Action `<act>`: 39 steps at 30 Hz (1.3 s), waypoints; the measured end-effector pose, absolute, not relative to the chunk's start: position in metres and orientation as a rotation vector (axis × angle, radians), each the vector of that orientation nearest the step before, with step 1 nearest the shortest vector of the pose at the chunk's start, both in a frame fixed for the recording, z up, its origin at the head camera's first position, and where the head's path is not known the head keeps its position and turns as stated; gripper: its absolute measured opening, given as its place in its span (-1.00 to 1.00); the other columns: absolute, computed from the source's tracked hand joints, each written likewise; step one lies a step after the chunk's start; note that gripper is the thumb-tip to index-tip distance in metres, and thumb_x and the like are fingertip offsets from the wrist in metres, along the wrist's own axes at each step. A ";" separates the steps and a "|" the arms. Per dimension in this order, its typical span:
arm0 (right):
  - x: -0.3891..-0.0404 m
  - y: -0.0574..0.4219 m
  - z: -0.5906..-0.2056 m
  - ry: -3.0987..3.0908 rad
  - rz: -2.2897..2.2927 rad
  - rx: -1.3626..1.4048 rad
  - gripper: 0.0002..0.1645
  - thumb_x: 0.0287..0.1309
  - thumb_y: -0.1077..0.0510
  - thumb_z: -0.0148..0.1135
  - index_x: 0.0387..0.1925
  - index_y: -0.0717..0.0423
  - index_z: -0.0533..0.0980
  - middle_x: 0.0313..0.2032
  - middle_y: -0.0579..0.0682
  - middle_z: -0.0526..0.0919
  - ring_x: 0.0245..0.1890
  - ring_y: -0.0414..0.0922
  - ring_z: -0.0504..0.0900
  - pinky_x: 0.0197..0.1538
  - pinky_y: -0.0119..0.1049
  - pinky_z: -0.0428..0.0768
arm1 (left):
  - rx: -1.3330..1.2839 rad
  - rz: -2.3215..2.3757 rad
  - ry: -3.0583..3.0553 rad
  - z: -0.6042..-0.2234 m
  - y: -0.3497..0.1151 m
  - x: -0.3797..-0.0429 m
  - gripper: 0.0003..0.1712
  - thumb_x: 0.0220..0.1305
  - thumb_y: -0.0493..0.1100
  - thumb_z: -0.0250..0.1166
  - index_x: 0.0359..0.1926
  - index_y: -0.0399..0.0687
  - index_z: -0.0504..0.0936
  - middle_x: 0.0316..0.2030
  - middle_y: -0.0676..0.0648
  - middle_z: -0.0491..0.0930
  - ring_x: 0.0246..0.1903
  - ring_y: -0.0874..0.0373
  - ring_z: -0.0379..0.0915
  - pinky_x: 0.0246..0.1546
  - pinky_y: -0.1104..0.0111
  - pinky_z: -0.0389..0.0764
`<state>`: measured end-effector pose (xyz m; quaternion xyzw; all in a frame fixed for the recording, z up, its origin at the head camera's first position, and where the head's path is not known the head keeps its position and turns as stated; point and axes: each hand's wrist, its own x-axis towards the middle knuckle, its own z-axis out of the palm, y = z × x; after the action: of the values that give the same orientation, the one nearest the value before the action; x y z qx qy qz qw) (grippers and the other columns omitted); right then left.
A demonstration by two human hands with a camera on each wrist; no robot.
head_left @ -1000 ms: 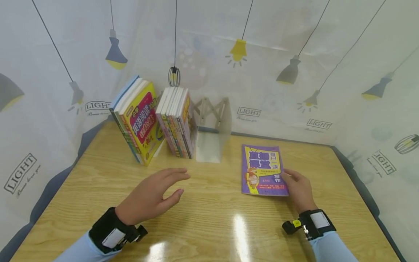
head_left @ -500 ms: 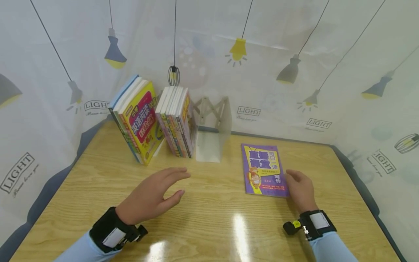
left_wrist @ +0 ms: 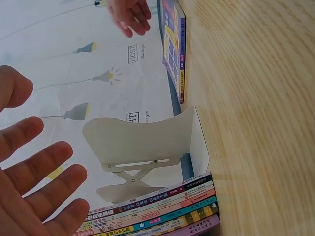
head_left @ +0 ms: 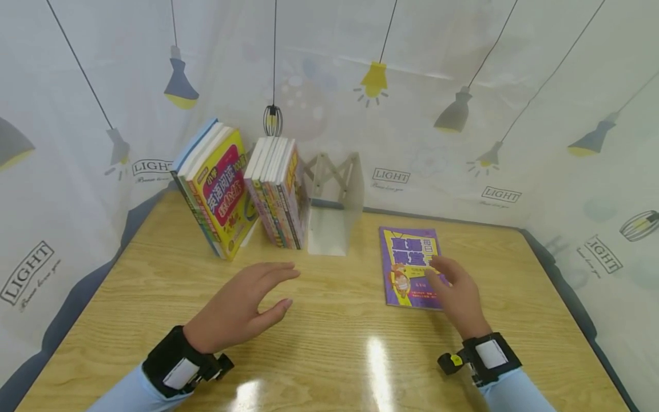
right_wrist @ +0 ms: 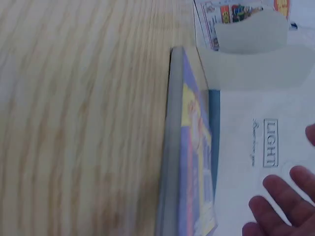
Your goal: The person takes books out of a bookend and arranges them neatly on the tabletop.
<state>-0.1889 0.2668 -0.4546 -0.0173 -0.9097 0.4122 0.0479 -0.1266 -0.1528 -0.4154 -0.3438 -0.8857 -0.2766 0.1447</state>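
Note:
A purple and yellow book [head_left: 409, 252] lies flat on the wooden table, right of centre in the head view. My right hand [head_left: 460, 298] hovers over its right side with relaxed fingers and holds nothing; the left wrist view shows a gap between this hand [left_wrist: 130, 15] and the book [left_wrist: 173, 46]. Part of the cover is hidden behind the fingers in the head view. Left of centre, my left hand [head_left: 234, 312] hangs over the table, thumb apart from the loosely extended fingers, touching nothing. Nearest to it are upright books in a bookend.
A folding white metal bookend [head_left: 329, 229] stands at the back, with a gap at its right end. Several thin books [head_left: 275, 197] stand in it; larger books [head_left: 218, 194] lean at the left. A curtain [head_left: 329, 86] printed with lamps rises behind the table [head_left: 329, 343].
My right hand has come off the book's right edge and moved left and up over the cover. The book had turned slightly before that. My left hand has stayed nearly still.

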 end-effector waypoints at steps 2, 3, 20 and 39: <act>-0.187 0.262 -0.453 -2.771 1.273 0.067 -0.27 0.40 -0.22 0.12 0.41 0.09 0.35 0.35 0.17 0.44 0.40 0.21 0.33 0.38 0.25 0.32 | -0.989 -0.798 -2.549 -0.415 -0.152 -0.126 -0.46 0.39 -0.01 0.27 0.33 -0.04 0.49 0.26 -0.05 0.53 0.23 0.04 0.47 0.22 0.06 0.53; -0.186 0.259 -0.452 -2.770 1.283 0.115 -0.27 0.40 -0.21 0.13 0.42 0.08 0.33 0.36 0.16 0.43 0.40 0.21 0.33 0.38 0.26 0.32 | -0.988 -0.798 -2.548 -0.415 -0.152 -0.126 -0.46 0.39 -0.01 0.27 0.33 -0.04 0.49 0.26 -0.06 0.53 0.23 0.03 0.47 0.23 0.06 0.52; -0.168 0.220 -0.429 -2.705 1.440 0.590 -0.37 0.41 0.04 0.21 0.42 0.03 0.31 0.38 0.07 0.41 0.39 0.11 0.38 0.36 0.12 0.39 | -0.956 -0.842 -2.581 -0.414 -0.150 -0.123 -0.44 0.40 0.04 0.25 0.35 -0.01 0.47 0.29 -0.05 0.50 0.29 0.03 0.41 0.27 0.04 0.48; -0.152 0.198 -0.417 -2.725 1.332 0.816 -0.29 0.24 0.09 0.39 0.39 -0.13 0.37 0.33 -0.08 0.46 0.30 0.00 0.48 0.30 0.04 0.50 | -0.970 -0.853 -2.536 -0.415 -0.147 -0.125 -0.45 0.41 0.01 0.25 0.35 0.00 0.47 0.28 -0.04 0.50 0.29 0.05 0.41 0.27 0.06 0.49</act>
<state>-0.1524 0.1982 -0.4174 0.2598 -0.8675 0.4242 0.0004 -0.1248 -0.1467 -0.4149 -0.3372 -0.8813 -0.2965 0.1469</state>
